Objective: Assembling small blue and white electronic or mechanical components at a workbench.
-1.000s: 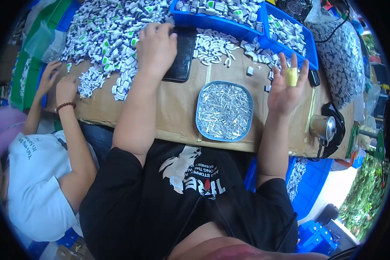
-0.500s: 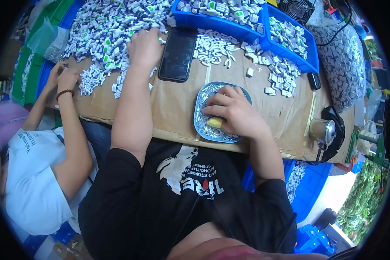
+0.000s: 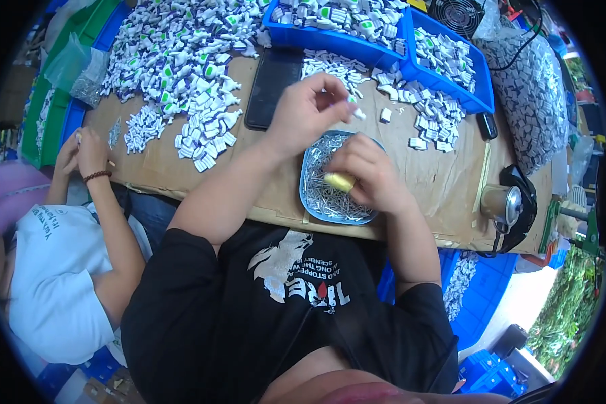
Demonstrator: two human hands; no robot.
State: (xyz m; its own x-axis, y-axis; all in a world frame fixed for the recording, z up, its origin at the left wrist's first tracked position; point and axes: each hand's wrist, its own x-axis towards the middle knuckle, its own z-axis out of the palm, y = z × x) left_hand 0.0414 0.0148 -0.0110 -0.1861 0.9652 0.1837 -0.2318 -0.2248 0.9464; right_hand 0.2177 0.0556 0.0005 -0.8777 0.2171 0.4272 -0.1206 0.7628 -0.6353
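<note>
My left hand [image 3: 308, 111] is above the far side of the blue tray, its thumb and fingers pinched on a small white plastic part [image 3: 358, 114]. My right hand [image 3: 372, 174] is over the tray's right half, fingers curled and slightly blurred. A yellow wrap [image 3: 340, 182] shows on one of its fingers. Whatever its fingertips pinch is hidden. Beneath lie many thin silvery metal pins [image 3: 326, 202], loose in the blue tray [image 3: 304, 195]. A black phone [image 3: 262, 94] lies partly behind my left hand.
A large heap of white, purple and green plastic parts [image 3: 175, 54] covers the back left. Blue bins [image 3: 377, 50] stand at the back, a filled clear bag [image 3: 532, 101] and a metal-lidded can [image 3: 505, 204] at right. At left, a co-worker's hands [image 3: 84, 151] are close together.
My left hand has come from the heap toward the tray and now holds a small white part. My right hand has lifted slightly from the pins. The co-worker's hands moved nearer the table edge.
</note>
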